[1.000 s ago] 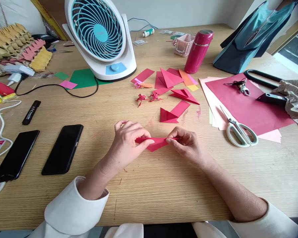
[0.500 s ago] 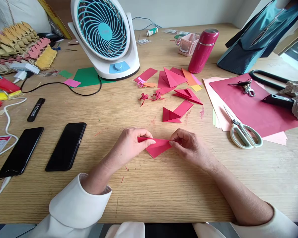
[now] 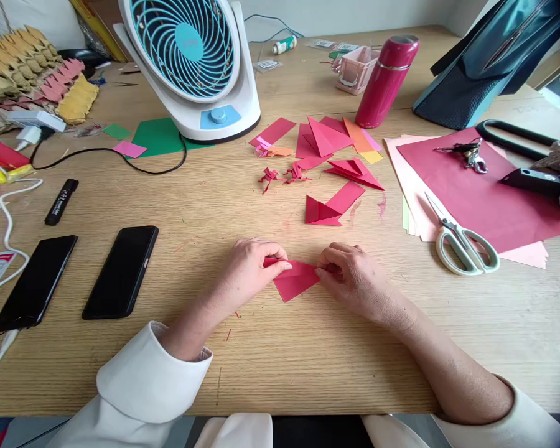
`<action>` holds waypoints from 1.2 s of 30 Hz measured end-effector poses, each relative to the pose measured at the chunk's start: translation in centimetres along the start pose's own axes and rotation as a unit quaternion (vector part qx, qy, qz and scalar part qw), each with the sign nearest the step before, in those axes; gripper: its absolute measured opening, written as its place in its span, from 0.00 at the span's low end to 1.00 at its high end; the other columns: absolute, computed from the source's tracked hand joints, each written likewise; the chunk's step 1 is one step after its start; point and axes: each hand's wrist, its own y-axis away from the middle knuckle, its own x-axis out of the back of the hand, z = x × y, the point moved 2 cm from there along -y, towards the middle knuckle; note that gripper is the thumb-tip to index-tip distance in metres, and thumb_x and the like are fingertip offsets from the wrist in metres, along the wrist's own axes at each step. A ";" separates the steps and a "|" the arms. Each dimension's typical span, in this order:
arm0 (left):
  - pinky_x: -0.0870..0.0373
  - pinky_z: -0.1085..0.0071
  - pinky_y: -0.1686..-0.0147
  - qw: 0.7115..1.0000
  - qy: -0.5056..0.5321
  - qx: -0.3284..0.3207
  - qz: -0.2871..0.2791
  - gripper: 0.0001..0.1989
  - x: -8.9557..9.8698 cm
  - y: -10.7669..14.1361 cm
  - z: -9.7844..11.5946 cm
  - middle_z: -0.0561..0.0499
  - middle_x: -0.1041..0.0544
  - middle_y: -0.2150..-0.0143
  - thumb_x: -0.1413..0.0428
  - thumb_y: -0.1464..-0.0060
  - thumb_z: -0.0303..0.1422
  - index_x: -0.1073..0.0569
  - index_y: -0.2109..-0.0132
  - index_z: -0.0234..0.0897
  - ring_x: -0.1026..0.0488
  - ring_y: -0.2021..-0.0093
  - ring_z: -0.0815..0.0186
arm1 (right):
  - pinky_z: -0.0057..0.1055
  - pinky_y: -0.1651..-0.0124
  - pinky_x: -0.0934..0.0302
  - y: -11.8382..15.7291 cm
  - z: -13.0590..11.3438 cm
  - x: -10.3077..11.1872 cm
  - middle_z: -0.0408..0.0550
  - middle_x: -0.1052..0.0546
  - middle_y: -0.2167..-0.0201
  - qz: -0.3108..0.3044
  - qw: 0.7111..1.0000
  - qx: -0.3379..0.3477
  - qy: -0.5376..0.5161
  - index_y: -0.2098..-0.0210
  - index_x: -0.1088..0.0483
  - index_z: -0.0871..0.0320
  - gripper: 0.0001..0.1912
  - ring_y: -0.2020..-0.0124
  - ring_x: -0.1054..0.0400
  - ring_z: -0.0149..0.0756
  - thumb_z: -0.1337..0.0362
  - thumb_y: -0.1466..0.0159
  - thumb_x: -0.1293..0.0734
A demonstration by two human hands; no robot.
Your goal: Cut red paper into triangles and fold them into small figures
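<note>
Between my two hands is a folded piece of red paper [image 3: 293, 283], its lower corner pointing toward me. My left hand [image 3: 252, 274] pinches its left end, thumb on top and fingers behind. At the right end, my right hand [image 3: 348, 277] grips the paper between thumb and curled fingers. Beyond them lie a folded red paper piece [image 3: 324, 211] with a strip, and a pointed folded red piece [image 3: 354, 171]. Two small red paper figures [image 3: 284, 177] sit a little to the left of these.
Scissors [image 3: 466, 246] lie beside large red sheets [image 3: 490, 199] on the right. A fan [image 3: 196, 62] and a magenta flask [image 3: 387, 81] stand at the back, near a dark teal bag [image 3: 485, 68]. Two phones [image 3: 121, 274] and a black marker [image 3: 61, 202] are on the left.
Both hands keep their pinch on the red paper, whose lower corner has tipped slightly toward me and left. The camera view has shifted a little.
</note>
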 end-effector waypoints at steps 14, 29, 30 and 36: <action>0.39 0.62 0.56 0.986 -0.165 -0.013 0.009 0.05 -0.6 0.3 1.0 0.49 0.25 0.57 0.39 0.44 0.30 0.26 0.60 0.39 0.30 0.55 0.59 | 0.36 0.58 0.43 0.5 -1.0 -0.7 0.52 0.29 0.62 0.014 0.984 0.089 0.153 0.61 0.29 0.57 0.07 0.61 0.37 0.41 0.71 0.32 0.39; 0.30 0.62 0.44 0.938 -0.287 -0.191 0.028 0.18 -3.4 5.4 2.1 0.42 0.25 0.43 0.51 0.36 0.24 0.30 0.40 0.28 0.29 0.46 0.58 | 0.37 0.56 0.37 2.7 -1.0 -0.8 0.57 0.26 0.56 0.003 0.959 0.208 0.193 0.54 0.27 0.64 0.14 0.62 0.35 0.41 0.73 0.30 0.43; 0.30 0.63 0.43 0.936 -0.297 -0.189 0.025 0.19 -3.5 5.6 2.2 0.42 0.25 0.42 0.51 0.36 0.25 0.31 0.40 0.28 0.29 0.45 0.58 | 0.38 0.55 0.36 2.9 -1.0 -0.8 0.58 0.26 0.55 0.003 0.955 0.215 0.204 0.51 0.28 0.65 0.14 0.61 0.34 0.42 0.72 0.30 0.43; 0.28 0.63 0.45 0.926 -0.332 -0.180 0.020 0.20 -3.9 5.9 2.4 0.43 0.26 0.39 0.50 0.34 0.30 0.32 0.39 0.27 0.29 0.43 0.57 | 0.41 0.54 0.35 3.3 -1.2 -1.0 0.60 0.27 0.52 -0.013 0.938 0.226 0.262 0.47 0.30 0.65 0.16 0.58 0.32 0.44 0.73 0.31 0.42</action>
